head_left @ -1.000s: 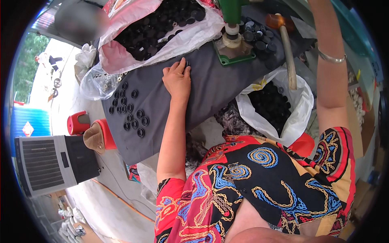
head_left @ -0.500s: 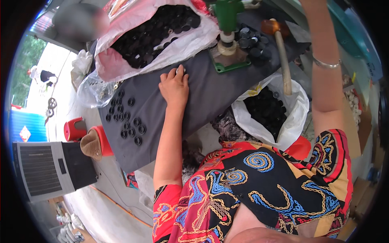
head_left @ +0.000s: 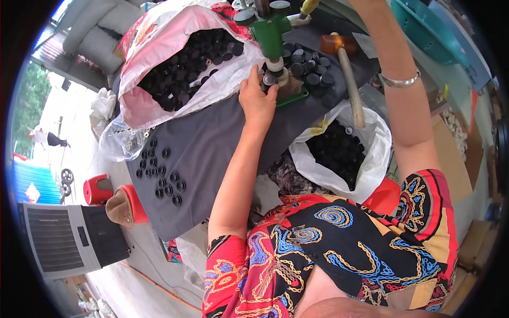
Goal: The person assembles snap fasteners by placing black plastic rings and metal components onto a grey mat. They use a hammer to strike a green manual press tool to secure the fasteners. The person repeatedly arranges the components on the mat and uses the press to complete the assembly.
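In the head view, I have the left hand (head_left: pixel 257 106) reaching forward, its grip closed around a small round dark cap with a shiny grey top (head_left: pixel 270 80). Forefinger and thumb flank the piece, which is at the green metal press (head_left: pixel 269 42), just below its pale round plunger (head_left: pixel 274 64). The fingers hide part of it, so from here I can't say whether cap and plunger touch.

The right forearm (head_left: pixel 405 114), wearing a broad silver bangle (head_left: pixel 400 80), runs up past the top edge, so the right hand is beyond my picture and I cannot tell what its grip is doing.

Beside the press, on its right, I see a heap of loose black round caps (head_left: pixel 313 79), and near them a mallet with a brown head and pale wooden handle (head_left: pixel 350 87). To the left of the press, a large white sack with a pink inside (head_left: pixel 132 106) lies open on the bench covered in dark grey cloth (head_left: pixel 212 148), filled with more black round pieces. A group of small black rings (head_left: pixel 167 190) is spread near the bench's left end, just below a clear plastic bag of small rings (head_left: pixel 124 143). Nearer the body, right of the bench, an open white sack (head_left: pixel 379 177) holds further black pieces. On the far left I see a red plastic stool (head_left: pixel 97 189) and a grey slatted box-shaped appliance (head_left: pixel 53 238).
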